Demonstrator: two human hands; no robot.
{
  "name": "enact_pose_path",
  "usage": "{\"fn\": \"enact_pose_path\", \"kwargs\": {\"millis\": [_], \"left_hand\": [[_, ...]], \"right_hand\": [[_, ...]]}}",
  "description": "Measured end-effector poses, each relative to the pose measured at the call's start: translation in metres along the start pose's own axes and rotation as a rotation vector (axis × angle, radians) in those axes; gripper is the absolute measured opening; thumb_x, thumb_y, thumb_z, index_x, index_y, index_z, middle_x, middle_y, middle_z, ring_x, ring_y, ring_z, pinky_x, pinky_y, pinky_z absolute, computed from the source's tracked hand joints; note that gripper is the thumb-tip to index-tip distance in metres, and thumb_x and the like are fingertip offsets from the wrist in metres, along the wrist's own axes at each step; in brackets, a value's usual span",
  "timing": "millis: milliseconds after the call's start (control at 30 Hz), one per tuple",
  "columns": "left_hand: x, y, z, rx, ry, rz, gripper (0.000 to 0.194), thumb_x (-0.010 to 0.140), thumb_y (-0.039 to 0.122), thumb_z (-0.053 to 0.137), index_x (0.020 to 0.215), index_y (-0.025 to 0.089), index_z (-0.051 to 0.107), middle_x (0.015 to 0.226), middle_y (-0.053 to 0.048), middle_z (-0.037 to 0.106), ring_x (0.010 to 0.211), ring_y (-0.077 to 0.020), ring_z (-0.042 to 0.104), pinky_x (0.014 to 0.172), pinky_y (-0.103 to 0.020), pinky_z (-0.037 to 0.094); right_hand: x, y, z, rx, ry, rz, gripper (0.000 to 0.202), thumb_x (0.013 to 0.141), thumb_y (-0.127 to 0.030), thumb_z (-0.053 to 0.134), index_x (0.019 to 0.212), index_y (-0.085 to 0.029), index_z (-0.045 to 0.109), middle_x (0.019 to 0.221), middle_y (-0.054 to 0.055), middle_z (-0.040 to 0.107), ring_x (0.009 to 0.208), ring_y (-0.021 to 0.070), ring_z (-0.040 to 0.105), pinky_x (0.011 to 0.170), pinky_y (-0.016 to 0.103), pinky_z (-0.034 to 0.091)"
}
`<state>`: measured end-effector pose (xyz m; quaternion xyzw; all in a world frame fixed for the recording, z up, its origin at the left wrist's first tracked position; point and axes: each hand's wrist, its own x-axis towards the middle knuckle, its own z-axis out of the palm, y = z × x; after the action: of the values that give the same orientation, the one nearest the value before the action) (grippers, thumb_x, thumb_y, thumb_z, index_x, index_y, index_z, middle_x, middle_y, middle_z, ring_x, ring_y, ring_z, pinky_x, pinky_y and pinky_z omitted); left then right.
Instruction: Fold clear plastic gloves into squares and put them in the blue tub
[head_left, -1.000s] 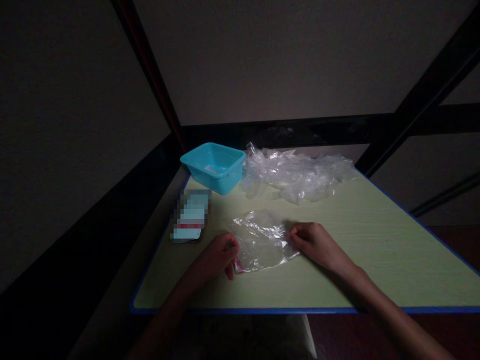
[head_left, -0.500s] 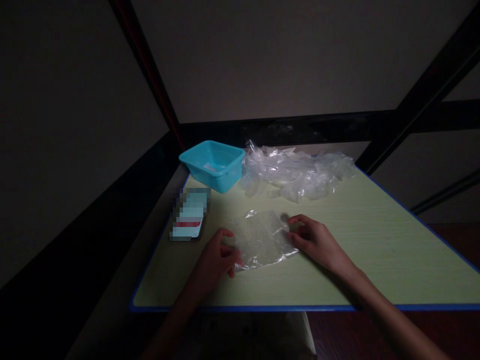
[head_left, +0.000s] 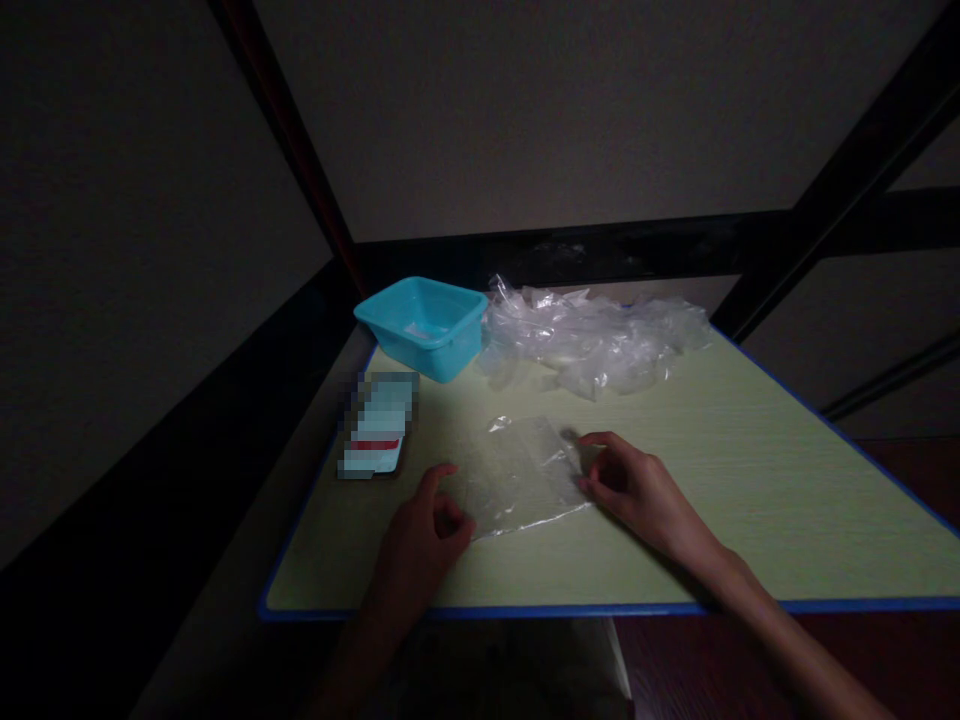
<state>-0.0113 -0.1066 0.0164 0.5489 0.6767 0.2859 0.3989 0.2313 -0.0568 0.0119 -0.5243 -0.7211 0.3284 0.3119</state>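
A clear plastic bag (head_left: 525, 475) lies flat on the pale table between my hands. My left hand (head_left: 424, 530) is at its lower left corner, thumb and a lower finger closed on the corner and the index finger stretched out. At the right edge of the bag, my right hand (head_left: 626, 485) has its thumb and a finger pressed together on the lower right part, while the index finger reaches forward over the table.
A turquoise basket (head_left: 446, 358) stands at the back left, beside a heap of crumpled clear bags (head_left: 600, 345). A phone with a blurred screen (head_left: 381, 420) lies near the left edge. The table (head_left: 750, 480) has a blue rim.
My left hand has turned and shifted slightly left and down, its thumb now at the bag's corner. My right thumb and finger have drawn together at the bag's right edge.
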Motion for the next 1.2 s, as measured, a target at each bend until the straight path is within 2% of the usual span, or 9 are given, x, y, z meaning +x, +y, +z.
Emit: {"fn": "enact_pose_path", "kwargs": {"millis": [100, 167, 300, 367, 467, 567, 667, 933, 1200], "left_hand": [[-0.002, 0.001, 0.000, 0.180, 0.018, 0.017, 0.057, 0.067, 0.017, 0.059, 0.122, 0.015, 0.043, 0.061, 0.005, 0.054, 0.057, -0.0154, 0.054, 0.055, -0.026, 0.043], [-0.003, 0.002, 0.000, 0.280, 0.059, 0.070, 0.050, 0.069, 0.017, 0.058, 0.117, 0.017, 0.048, 0.065, 0.004, 0.055, 0.060, -0.0161, 0.055, 0.058, -0.028, 0.045], [0.002, 0.007, 0.006, 0.417, 0.155, 0.398, 0.031, 0.073, 0.014, 0.051, 0.103, 0.018, 0.057, 0.093, -0.005, 0.062, 0.084, -0.0195, 0.060, 0.076, -0.033, 0.050], [0.006, 0.010, 0.014, 0.498, 0.146, 0.583, 0.029, 0.077, 0.015, 0.048, 0.105, 0.018, 0.057, 0.111, -0.009, 0.061, 0.104, -0.0218, 0.056, 0.089, -0.037, 0.047], [0.014, 0.014, 0.029, 0.665, 0.095, 0.729, 0.037, 0.083, 0.017, 0.042, 0.119, 0.011, 0.052, 0.132, -0.015, 0.050, 0.124, -0.0244, 0.044, 0.102, -0.040, 0.039], [0.019, 0.013, 0.040, 0.799, 0.051, 0.768, 0.048, 0.086, 0.017, 0.035, 0.132, 0.004, 0.039, 0.142, -0.018, 0.038, 0.134, -0.0246, 0.031, 0.107, -0.042, 0.031], [0.021, 0.007, 0.043, 0.867, 0.016, 0.760, 0.050, 0.088, 0.020, 0.032, 0.135, 0.005, 0.035, 0.144, -0.016, 0.034, 0.136, -0.0228, 0.025, 0.109, -0.041, 0.029], [0.022, 0.000, 0.044, 0.878, 0.016, 0.755, 0.051, 0.091, 0.029, 0.031, 0.137, 0.006, 0.033, 0.145, -0.016, 0.032, 0.137, -0.0237, 0.023, 0.109, -0.042, 0.027], [0.022, -0.001, 0.044, 0.873, 0.012, 0.764, 0.053, 0.090, 0.028, 0.034, 0.137, 0.005, 0.031, 0.145, -0.018, 0.031, 0.137, -0.0251, 0.023, 0.108, -0.044, 0.028]], "right_hand": [[-0.002, 0.000, 0.001, -0.065, 0.008, -0.027, 0.029, 0.074, -0.028, 0.053, 0.100, -0.014, 0.054, 0.061, -0.001, 0.057, 0.052, 0.0142, 0.052, 0.050, 0.026, 0.039], [-0.003, -0.001, 0.000, -0.115, 0.059, -0.064, 0.025, 0.076, -0.027, 0.052, 0.097, -0.014, 0.056, 0.063, 0.001, 0.057, 0.054, 0.0147, 0.053, 0.051, 0.026, 0.041], [-0.005, -0.012, -0.001, -0.202, 0.243, -0.272, 0.017, 0.083, -0.019, 0.044, 0.087, -0.015, 0.060, 0.074, 0.007, 0.061, 0.066, 0.0176, 0.057, 0.059, 0.029, 0.047], [-0.007, -0.021, 0.003, -0.258, 0.210, -0.389, 0.026, 0.085, -0.014, 0.037, 0.094, -0.014, 0.062, 0.086, 0.011, 0.064, 0.080, 0.0200, 0.061, 0.069, 0.033, 0.051], [-0.011, -0.030, 0.017, -0.428, 0.047, -0.502, 0.038, 0.087, -0.012, 0.034, 0.117, -0.006, 0.056, 0.117, 0.018, 0.060, 0.110, 0.0248, 0.055, 0.092, 0.041, 0.047], [-0.019, -0.031, 0.035, -0.574, -0.070, -0.535, 0.048, 0.089, -0.018, 0.036, 0.134, -0.003, 0.041, 0.138, 0.019, 0.043, 0.129, 0.0270, 0.038, 0.105, 0.048, 0.034], [-0.026, -0.025, 0.046, -0.620, -0.125, -0.533, 0.056, 0.089, -0.025, 0.039, 0.140, -0.003, 0.028, 0.143, 0.018, 0.034, 0.134, 0.0259, 0.028, 0.107, 0.046, 0.032], [-0.030, -0.013, 0.046, -0.674, -0.160, -0.543, 0.078, 0.088, -0.057, 0.037, 0.139, 0.001, 0.027, 0.143, 0.022, 0.028, 0.134, 0.0293, 0.025, 0.105, 0.043, 0.036], [-0.033, 0.002, 0.038, -0.654, -0.090, -0.534, 0.081, 0.087, -0.055, 0.040, 0.144, -0.008, 0.007, 0.145, 0.020, 0.026, 0.134, 0.0292, 0.027, 0.104, 0.046, 0.036]]}}
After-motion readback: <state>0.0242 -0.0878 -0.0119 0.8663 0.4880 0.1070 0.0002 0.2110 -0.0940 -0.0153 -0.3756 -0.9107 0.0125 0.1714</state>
